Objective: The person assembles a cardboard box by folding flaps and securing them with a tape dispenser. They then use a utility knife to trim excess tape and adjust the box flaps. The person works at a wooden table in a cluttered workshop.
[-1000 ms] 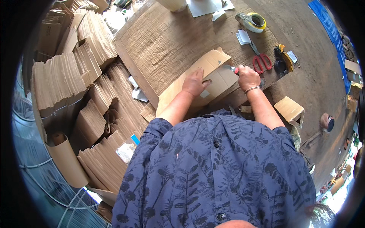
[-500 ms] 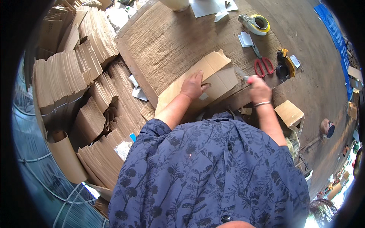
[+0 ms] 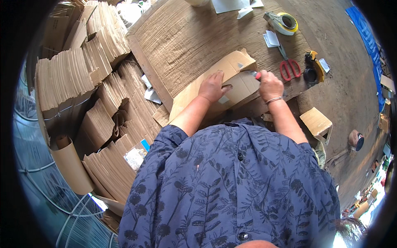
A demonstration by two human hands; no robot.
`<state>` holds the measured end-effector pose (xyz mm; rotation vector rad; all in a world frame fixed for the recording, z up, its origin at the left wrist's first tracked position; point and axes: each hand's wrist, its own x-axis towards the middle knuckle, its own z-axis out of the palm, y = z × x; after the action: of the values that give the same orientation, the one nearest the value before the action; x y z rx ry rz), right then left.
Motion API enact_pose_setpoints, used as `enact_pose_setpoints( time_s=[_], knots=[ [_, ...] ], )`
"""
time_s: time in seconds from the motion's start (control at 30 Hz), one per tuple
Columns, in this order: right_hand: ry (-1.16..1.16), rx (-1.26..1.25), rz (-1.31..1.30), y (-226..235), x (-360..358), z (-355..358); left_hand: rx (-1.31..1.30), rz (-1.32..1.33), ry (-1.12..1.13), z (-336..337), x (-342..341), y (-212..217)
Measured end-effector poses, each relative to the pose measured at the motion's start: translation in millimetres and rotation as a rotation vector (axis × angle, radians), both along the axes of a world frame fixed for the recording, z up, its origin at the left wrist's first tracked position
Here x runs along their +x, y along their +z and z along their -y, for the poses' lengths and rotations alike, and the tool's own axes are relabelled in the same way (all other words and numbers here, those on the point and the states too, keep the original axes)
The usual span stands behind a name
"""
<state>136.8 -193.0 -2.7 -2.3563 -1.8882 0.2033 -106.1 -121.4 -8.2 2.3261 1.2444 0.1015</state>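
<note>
A brown cardboard box (image 3: 215,68) lies slantwise on the wooden table in front of me. My left hand (image 3: 213,87) rests on its upper side, fingers stretched flat and thumb apart over the near edge. My right hand (image 3: 271,86), with a bracelet at the wrist, is closed around a knife (image 3: 258,76) with a red part on its handle. Its blade meets the box's right end, and a small grey patch, perhaps the blade's tip, shows on the upper side there. Part of the blade is hidden by the cardboard.
Red-handled scissors (image 3: 290,68) lie right of the box, beside a black and yellow tape dispenser (image 3: 312,72). Farther back is another tape dispenser (image 3: 282,22). Stacks of flattened cardboard (image 3: 66,78) fill the left side. A small open carton (image 3: 316,122) stands near my right forearm.
My right hand has moved left with the knife, from just beyond the box's right end to against it. My left hand stays on the box.
</note>
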Motion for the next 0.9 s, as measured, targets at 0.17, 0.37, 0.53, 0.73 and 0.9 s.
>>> enact_pose_setpoints(
  time_s=[0.17,0.37,0.53,0.73,0.9],
  knots=[
    [0.073,0.074,0.017,3.0,5.6,-7.4,-0.02,-0.005,-0.005,-1.2,1.7,2.6],
    [-0.467,-0.534,-0.26,-44.1,134.8,21.1,-0.096,-0.084,0.0,-3.8,3.4,5.1],
    [-0.5,-0.599,-0.358,-26.8,102.0,22.9,-0.093,0.012,-0.016,-2.9,5.9,8.3],
    [-0.775,-0.21,-0.534,-71.9,146.2,-21.0,0.183,0.009,-0.288,-23.6,99.5,29.2],
    [-0.741,-0.092,-0.198,-7.5,161.1,-64.0,-0.121,-0.066,-0.246,-37.5,104.0,40.5]
  ],
)
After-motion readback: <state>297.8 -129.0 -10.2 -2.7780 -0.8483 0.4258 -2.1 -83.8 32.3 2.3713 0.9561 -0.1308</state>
